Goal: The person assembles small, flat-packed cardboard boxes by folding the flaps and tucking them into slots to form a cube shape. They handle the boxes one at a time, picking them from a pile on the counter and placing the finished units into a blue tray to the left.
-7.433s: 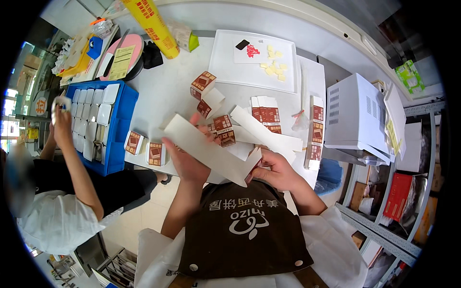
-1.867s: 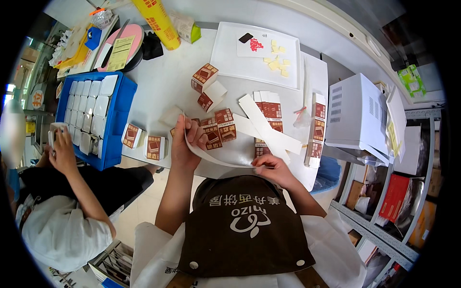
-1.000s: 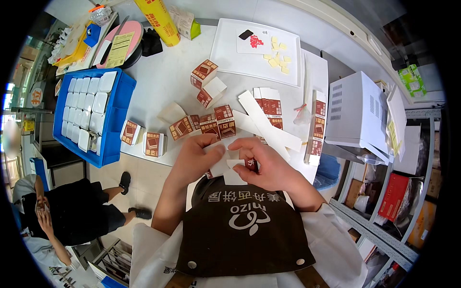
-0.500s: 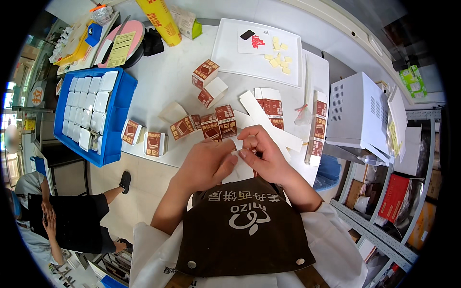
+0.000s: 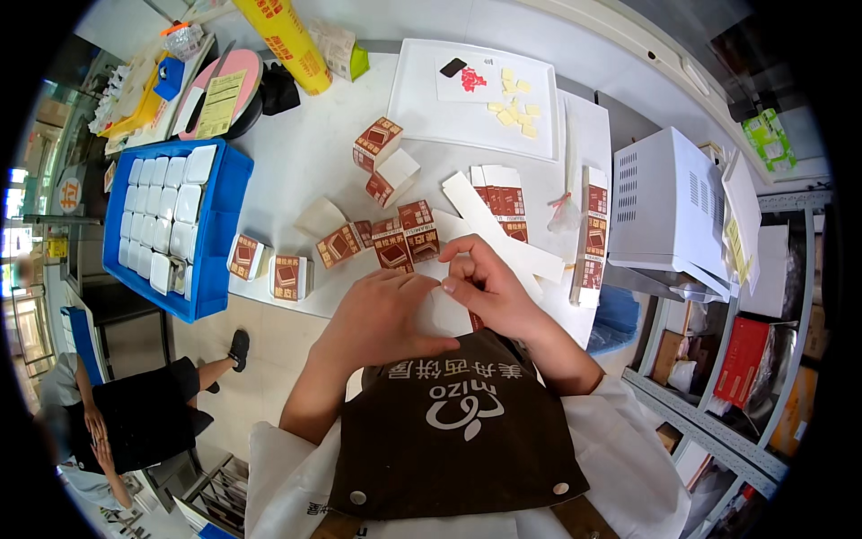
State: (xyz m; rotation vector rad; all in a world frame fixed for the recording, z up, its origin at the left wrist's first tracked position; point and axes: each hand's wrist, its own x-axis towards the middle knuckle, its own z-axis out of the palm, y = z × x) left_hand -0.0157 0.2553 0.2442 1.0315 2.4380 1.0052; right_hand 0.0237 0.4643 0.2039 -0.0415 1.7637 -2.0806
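Close to my apron, a small white and brown paper carton [image 5: 444,318] is between my two hands, mostly hidden by them. My left hand [image 5: 384,316] wraps around its left side, thumb stretched across the near part. On the right side my right hand [image 5: 494,289] grips it, with the index finger curled above the thumb. Just beyond my hands stand folded brown and white cartons [image 5: 417,230], printed with a cake picture. Flat carton blanks [image 5: 501,199] lie right of them, partly under white card strips. Two more cartons [image 5: 288,277] sit at the table's front edge.
A blue crate [image 5: 235,193] of white-lidded tubs stands left. At the back are a white tray [image 5: 422,117] with small yellow and red pieces, and a yellow roll [image 5: 285,45]. A white appliance [image 5: 669,211] stands right. Another person [image 5: 126,413] is at far left.
My left thumb has stretched out toward my apron, and more of the carton's white face shows. My right hand has barely moved. The view has shifted slightly.
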